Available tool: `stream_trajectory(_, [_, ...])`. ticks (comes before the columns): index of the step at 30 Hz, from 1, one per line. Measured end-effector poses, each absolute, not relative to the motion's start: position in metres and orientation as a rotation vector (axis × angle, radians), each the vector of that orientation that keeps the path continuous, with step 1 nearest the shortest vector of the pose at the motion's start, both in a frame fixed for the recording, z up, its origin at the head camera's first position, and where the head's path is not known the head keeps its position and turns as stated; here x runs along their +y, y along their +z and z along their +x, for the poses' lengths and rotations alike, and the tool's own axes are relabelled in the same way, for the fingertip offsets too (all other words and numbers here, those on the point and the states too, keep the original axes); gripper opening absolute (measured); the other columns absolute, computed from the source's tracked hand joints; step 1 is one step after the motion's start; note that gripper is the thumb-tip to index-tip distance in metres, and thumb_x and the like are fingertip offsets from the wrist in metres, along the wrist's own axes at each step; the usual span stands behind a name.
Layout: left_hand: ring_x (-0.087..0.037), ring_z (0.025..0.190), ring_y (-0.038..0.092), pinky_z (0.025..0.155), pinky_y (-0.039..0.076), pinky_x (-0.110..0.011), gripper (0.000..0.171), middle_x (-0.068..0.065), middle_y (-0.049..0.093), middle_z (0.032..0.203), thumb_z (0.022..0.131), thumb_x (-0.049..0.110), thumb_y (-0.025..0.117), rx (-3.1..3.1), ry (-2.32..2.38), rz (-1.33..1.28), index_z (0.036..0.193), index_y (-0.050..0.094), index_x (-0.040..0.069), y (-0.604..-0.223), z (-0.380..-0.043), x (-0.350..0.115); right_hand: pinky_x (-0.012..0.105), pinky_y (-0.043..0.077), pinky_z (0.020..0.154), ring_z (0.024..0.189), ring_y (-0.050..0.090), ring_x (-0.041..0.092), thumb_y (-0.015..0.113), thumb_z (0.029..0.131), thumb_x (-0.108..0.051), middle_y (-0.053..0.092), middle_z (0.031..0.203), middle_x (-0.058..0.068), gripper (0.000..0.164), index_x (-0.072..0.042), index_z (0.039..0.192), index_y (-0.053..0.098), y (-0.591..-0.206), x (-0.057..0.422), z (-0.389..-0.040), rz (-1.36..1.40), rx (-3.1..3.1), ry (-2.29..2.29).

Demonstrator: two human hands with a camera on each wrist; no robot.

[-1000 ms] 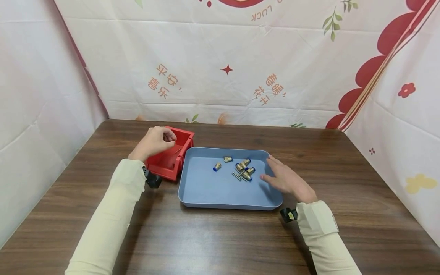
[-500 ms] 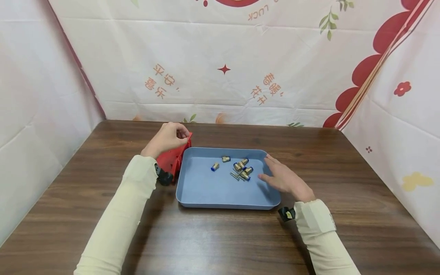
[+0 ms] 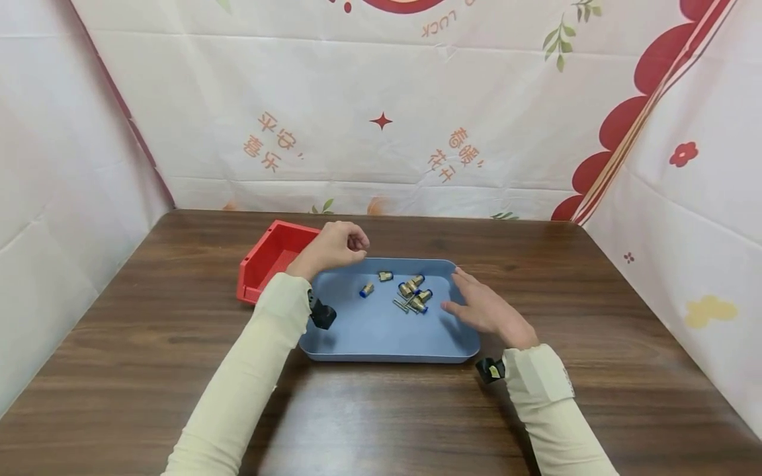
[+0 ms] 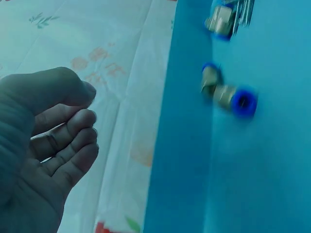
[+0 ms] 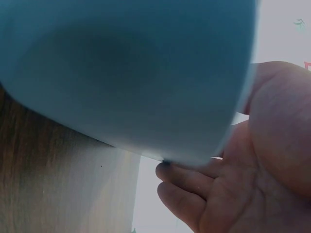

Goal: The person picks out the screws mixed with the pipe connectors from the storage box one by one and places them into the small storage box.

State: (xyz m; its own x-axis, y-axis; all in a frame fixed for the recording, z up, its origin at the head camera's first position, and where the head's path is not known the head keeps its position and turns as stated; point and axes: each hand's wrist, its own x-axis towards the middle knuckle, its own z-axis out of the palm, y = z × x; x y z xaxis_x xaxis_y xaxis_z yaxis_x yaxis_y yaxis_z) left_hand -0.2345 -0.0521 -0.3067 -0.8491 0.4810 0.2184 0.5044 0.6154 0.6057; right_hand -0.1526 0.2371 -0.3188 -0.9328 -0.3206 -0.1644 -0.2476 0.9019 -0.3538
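The left hand [image 3: 336, 246] hangs over the far left part of a shallow, pale blue rectangular tray [image 3: 375, 334], its fingers loosely curled with a narrow gap to the thumb and nothing visible in them. The right hand [image 3: 488, 309] is at the tray's right rim, fingers extended and thumb spread wide, holding no part; whether it touches the rim I cannot tell.

Small brass fittings with blue ends [image 3: 419, 305] lie in the tray: a cluster right of centre, plus two apart to its left. Thin silver metal screws [image 3: 400, 305] lie at the cluster's near side. An open red plastic bin [image 3: 263, 256] stands just left of the tray, partly hidden by the left arm, on the dark brown wood-grain desk [image 3: 357, 416]. A white printed cloth [image 3: 333, 86] hangs behind.
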Motion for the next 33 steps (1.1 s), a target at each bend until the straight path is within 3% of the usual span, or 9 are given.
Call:
stream_trajectory(11, [-0.021,0.096,0.062,0.087,0.053,-0.032,0.03,-0.012,0.067,0.106,0.084,0.014,0.07,-2.95,-1.042,-0.949,0.11,0.066,0.001,-0.323,-0.235,-0.019,0.057,0.023,0.112,0.142,0.018,0.043,0.055,0.096,-0.026,0.012,0.155,0.028,0.07,0.011,0.145,0.022,-0.322,0.235,-0.155,-0.389,2.843,-0.484])
stream_trajectory(33, [-0.012,0.082,0.058,0.078,0.052,-0.023,0.018,-0.004,0.067,0.094,0.082,0.011,0.073,-3.038,-1.028,-1.151,0.098,0.069,0.006,-0.352,-0.223,0.009,0.057,0.022,0.112,0.142,0.018,0.043,0.054,0.096,-0.026,0.013,0.155,0.028,0.069,0.012,0.145,0.023,-0.32,0.238,-0.155,-0.389,2.844,-0.478])
